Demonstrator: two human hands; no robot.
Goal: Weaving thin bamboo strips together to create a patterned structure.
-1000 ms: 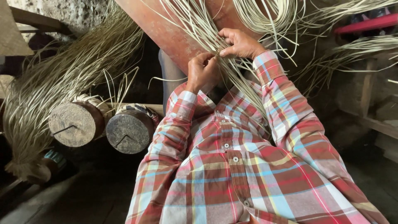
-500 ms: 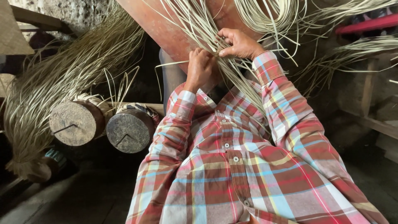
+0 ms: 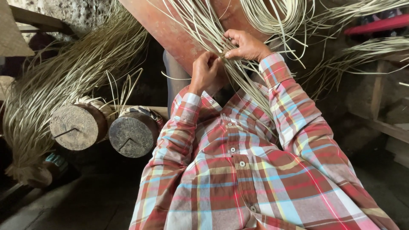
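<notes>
Here the left hand (image 3: 205, 71) and right hand (image 3: 245, 44) meet, each grip pinched on the pale, thin cane strands (image 3: 238, 76) lying against a slanted reddish wooden board (image 3: 170, 32). Two round dark wooden blocks (image 3: 104, 127) sit well apart, lower left.

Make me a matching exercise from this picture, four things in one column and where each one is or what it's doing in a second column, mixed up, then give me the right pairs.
Things
1. left hand
2. right hand
3. two round wooden blocks
4. plaid shirt

Places or states
A. lying side by side, flat ends toward the camera, left of the person
B. fills the lower middle, buttoned
C. pinching pale cane strips, the higher hand
D. closed around strips, just below the other hand

Pairs: 1-D, 2-C, 3-A, 4-B
</notes>
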